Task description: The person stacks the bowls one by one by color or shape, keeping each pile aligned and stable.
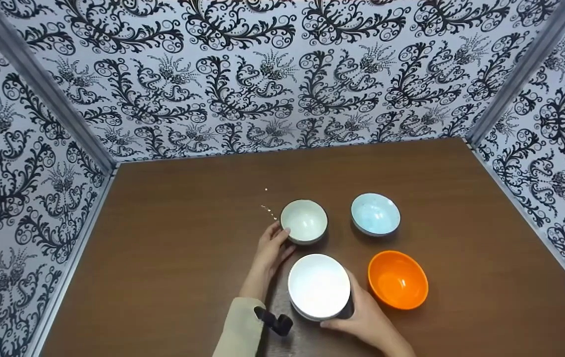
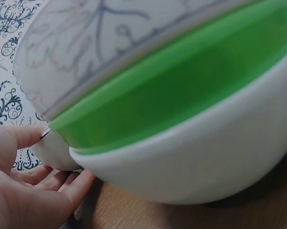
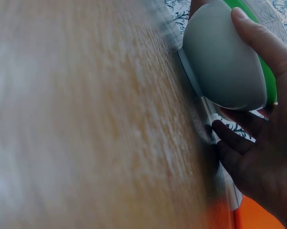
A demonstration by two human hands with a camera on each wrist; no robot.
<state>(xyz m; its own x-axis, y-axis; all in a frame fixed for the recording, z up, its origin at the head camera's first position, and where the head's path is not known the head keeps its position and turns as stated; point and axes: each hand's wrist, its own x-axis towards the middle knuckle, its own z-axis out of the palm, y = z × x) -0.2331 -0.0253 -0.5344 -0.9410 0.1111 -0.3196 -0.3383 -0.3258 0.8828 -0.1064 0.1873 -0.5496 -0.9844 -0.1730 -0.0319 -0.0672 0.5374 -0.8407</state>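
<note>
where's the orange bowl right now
In the head view, the orange bowl sits right of the right hand, lower in frame than the light blue bowl.

Low in the middle of the head frame, a stack of bowls (image 1: 318, 286) is held on its right side by the right grip (image 1: 366, 313). In it, the top bowl (image 2: 119, 45) is set in the middle bowl (image 2: 181, 88), and that is set in the bottom bowl (image 2: 196, 155). Just above the stack, a back bowl (image 1: 304, 221) is held on its left side by the left grip (image 1: 271, 248). Further right, on the desk (image 1: 173, 253), a far bowl (image 1: 375, 214) is placed behind a near bowl (image 1: 397, 280).
</note>
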